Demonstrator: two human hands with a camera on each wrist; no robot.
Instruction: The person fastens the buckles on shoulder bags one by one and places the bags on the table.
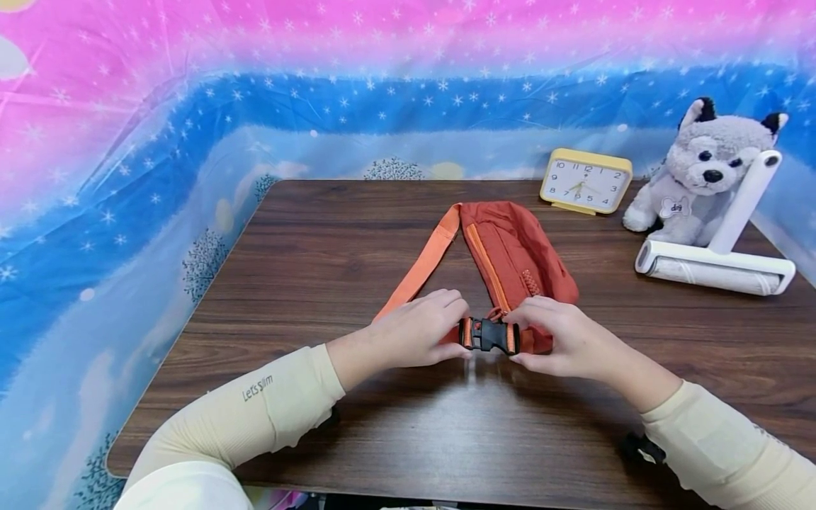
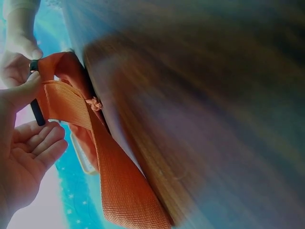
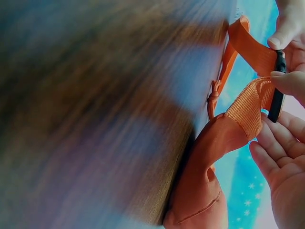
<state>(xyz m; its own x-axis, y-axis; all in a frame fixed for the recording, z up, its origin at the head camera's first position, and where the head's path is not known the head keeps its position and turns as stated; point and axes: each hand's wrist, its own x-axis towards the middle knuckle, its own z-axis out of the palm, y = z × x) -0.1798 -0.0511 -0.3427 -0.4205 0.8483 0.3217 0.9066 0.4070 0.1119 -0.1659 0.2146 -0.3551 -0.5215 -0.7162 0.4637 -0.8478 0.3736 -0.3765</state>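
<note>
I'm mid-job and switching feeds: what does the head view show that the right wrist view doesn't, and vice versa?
Only the head view: the yellow clock, the plush dog and the white lint roller.

Only the right wrist view: the open palm side of the right grip.

Both: the right grip and left grip at the black buckle, the red bag, its orange strap and the wooden table.

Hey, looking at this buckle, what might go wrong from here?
Fingers of the left grip and right grip hold the black buckle, so skin might get pinched.
The orange strap bends near the buckle and could twist.
The bag lies on the table; tugging might drag it.
</note>
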